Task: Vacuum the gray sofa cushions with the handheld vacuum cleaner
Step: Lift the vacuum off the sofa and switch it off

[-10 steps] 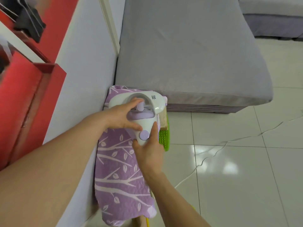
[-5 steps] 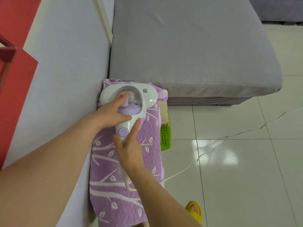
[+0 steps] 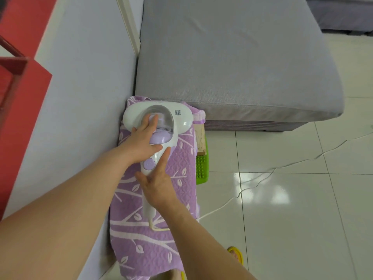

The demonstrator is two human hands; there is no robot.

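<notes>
Since 0.5 s ago little has shifted: both hands remain on the handheld vacuum cleaner (image 3: 161,126), which hasn't left the purple leaf-print cloth (image 3: 141,239) draped over something low beside the wall; view barely changed. Left hand (image 3: 141,140) rests w/ fingers spread over the clear dust cup and lilac section, thumb along the neck, loosely curled round it. Right hand (image 3: 159,182) lies on the handle near the round lilac button, index finger straight along the white body, not gripping. Vacuum sits just in front of the gray sofa cushion (image 3: 232,57), not on it. White cord (image 3: 262,178) trails over the tiled floor (image 3: 292,219); a green bristly mat (image 3: 201,168) lies just right of the cloth.
</notes>
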